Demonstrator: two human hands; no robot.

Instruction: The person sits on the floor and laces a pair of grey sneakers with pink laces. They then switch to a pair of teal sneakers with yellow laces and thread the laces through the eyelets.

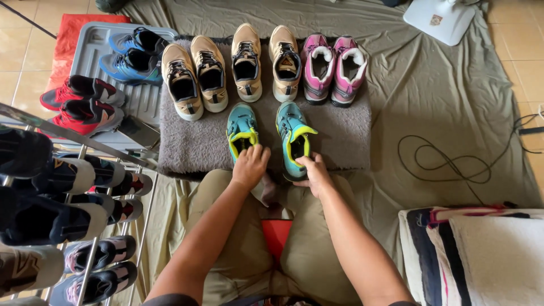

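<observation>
Soft, even daylight fills the view, brightest on the tiled floor at upper left. Shadows are faint, pooling under the arms and between the knees. A wide lens bends the edges; the rack at left looms large and slightly blurred. The centre stays sharp, without glare.

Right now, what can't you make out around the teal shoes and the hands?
- Head view: heel of the left teal shoe is hidden under the left hand.
- Heel of the right teal shoe is hidden by the right hand.
- Shoe rack is cut off by the left edge.
- White base is cut off by the top edge.
</observation>
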